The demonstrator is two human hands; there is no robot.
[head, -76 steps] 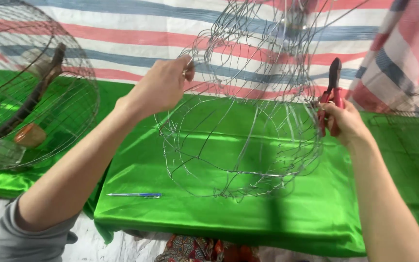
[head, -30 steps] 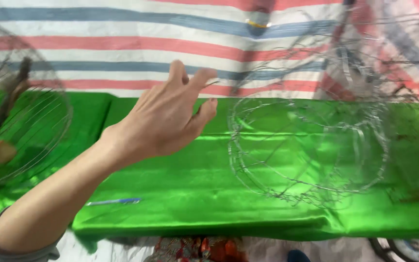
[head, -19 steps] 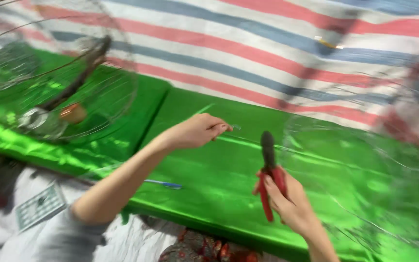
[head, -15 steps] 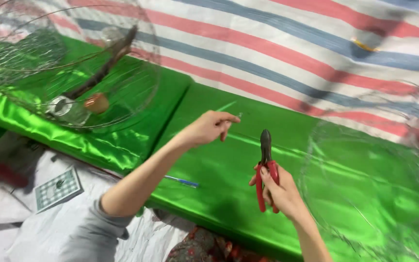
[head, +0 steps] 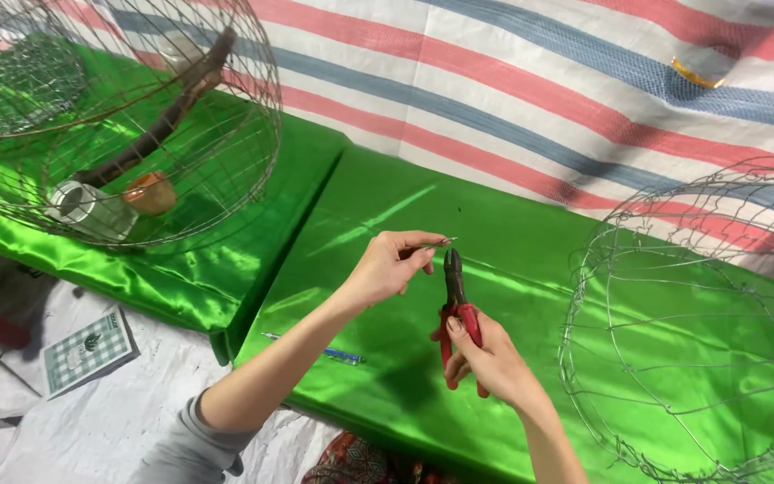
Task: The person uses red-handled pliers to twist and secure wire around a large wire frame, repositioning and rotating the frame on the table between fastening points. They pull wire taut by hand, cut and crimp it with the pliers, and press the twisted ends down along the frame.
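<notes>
Behind everything hangs the striped tarp (head: pixel 530 81), and in front of it your table (head: pixel 387 206) is draped in shiny green cloth. On the far left stands a finished round wire cage (head: pixel 109 116) with a branch perch and small cups inside; at the right edge sits an unfinished wire frame (head: pixel 692 341), well apart from your hands. A blue pen (head: pixel 315 348) lies on the cloth under your left forearm, and a checked booklet (head: pixel 87 351) lies on the white sheet below the table.

Your right hand (head: pixel 485 358) is wrapped around the red handles of the pliers (head: pixel 455 309), its fingers clamped on them, with the dark nose pointing up and away from you. Whether the nose is parted I cannot tell.

Your left hand (head: pixel 391 267) has its fingers pinched together on a short bit of wire (head: pixel 443 240), held above the cloth. The wire's long axis runs roughly level, left to right, and its free end sticks out toward the pliers, just above and beside their tip. Both forearms reach in from below, the left crossing diagonally, the right coming up steeply.
</notes>
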